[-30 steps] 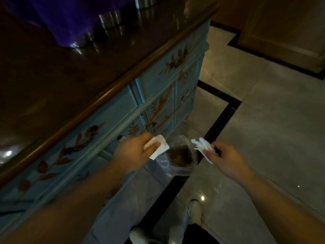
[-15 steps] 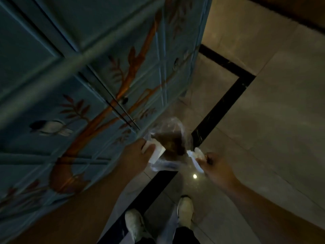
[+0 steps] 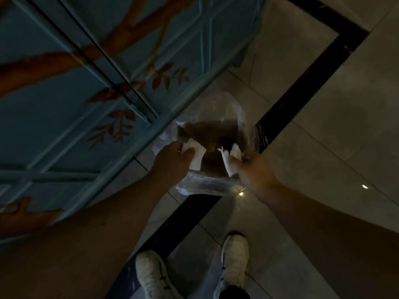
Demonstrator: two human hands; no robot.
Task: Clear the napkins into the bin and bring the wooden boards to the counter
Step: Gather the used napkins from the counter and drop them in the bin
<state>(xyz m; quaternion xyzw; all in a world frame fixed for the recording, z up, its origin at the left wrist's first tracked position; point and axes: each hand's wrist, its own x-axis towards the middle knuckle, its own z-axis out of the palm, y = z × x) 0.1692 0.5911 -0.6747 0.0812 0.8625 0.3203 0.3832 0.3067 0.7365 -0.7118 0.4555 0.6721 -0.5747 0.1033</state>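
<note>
A small bin [image 3: 218, 111] lined with a clear plastic bag stands on the floor beside the cabinet, its dark inside showing. My left hand [image 3: 170, 160] is over its near left rim, holding a folded white napkin [image 3: 197, 155]. My right hand [image 3: 257, 169] is over the near right rim and pinches a crumpled white napkin [image 3: 230, 157]. Both napkins hang just above the bin's opening. No wooden boards are in view.
A blue cabinet [image 3: 90, 87] painted with orange branches fills the left and top, close to the bin. Grey floor tiles with a black border strip [image 3: 302, 83] spread to the right. My two white shoes [image 3: 234, 262] stand just below the bin.
I have leaned down, so the cabinet top has left the view and the bin looks larger. Both hands have moved in over the bin's rim with their napkins.
</note>
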